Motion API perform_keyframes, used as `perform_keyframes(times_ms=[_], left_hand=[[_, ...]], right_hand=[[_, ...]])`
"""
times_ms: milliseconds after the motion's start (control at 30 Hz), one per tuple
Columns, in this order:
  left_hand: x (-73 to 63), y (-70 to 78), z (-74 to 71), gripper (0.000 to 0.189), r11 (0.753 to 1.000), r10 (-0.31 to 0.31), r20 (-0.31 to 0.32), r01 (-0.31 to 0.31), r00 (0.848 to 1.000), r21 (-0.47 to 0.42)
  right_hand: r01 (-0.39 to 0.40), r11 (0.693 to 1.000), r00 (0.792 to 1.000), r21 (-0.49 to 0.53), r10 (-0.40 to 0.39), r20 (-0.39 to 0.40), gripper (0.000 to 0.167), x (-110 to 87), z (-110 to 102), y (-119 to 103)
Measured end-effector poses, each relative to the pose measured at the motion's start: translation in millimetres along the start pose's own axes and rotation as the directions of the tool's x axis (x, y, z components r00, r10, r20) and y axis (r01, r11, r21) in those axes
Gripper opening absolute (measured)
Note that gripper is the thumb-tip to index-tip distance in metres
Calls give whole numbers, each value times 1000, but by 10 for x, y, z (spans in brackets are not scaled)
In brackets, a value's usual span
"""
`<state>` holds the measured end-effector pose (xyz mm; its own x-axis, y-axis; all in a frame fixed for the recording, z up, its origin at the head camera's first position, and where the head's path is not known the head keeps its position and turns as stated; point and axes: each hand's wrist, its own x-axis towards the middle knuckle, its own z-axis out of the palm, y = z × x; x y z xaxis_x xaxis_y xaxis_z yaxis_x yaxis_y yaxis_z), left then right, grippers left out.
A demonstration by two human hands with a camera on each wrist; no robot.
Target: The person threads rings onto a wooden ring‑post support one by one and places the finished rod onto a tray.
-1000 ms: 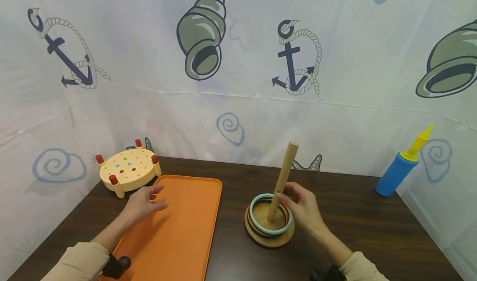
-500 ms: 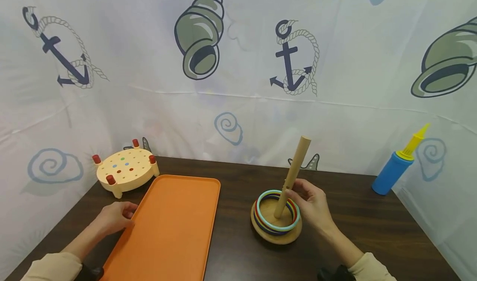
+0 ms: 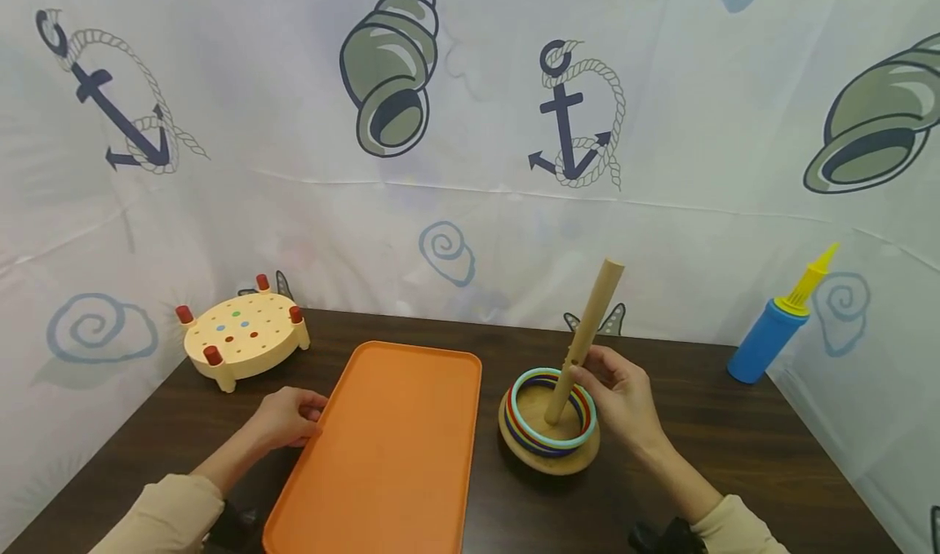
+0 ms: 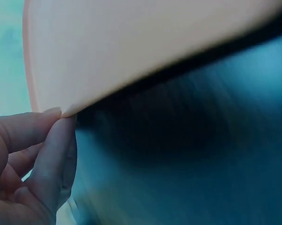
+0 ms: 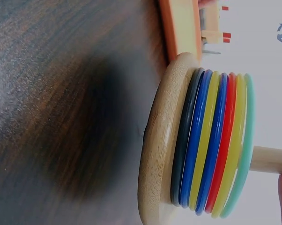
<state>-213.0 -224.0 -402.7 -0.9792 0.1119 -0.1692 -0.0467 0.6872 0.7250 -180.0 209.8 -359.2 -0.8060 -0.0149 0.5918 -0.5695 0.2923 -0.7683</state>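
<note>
My left hand pinches the left rim of an orange tray, thumb against fingers at its edge in the left wrist view. A dark gap shows under the tray's edge there. On the right, my right hand holds the wooden post of a ring toss stand between thumb and fingers. The post leans to the right. Several coloured rings lie stacked around it on the round wooden base, a mint one on top. In the right wrist view the base is raised off the table, a shadow below it.
A cream round pegboard with red-tipped legs stands at the back left. A blue hand pump with a yellow nozzle stands at the back right. Behind the dark wooden table hangs a patterned curtain.
My left hand has come down to the tray's left rim, gripped it and shifted the tray to the right. My right hand has moved the ring stand slightly right and up, its post leaning further.
</note>
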Motion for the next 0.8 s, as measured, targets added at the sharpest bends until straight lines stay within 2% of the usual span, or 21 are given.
perform_keyframes(times_ms=[233,467,600,800], left_hand=[[173,433,483,39,990,18,20,-15,1000,-140],[305,790,891,39,975,66,23,-60,998,-216],[370,915,1048,38,967,74,31,-64,997,-248],[425,1023,1175,39,961,68,42,-54,997,-272]], right_hand=[[-8,1000,1000,-2,8,-7,16,50,-26,-9],[-17,999,1000,32,18,-4,18,118,17,22],[-26,999,1000,34,26,-3,19,147,51,60],[-55,998,998,-8,54,-14,19,153,84,141]])
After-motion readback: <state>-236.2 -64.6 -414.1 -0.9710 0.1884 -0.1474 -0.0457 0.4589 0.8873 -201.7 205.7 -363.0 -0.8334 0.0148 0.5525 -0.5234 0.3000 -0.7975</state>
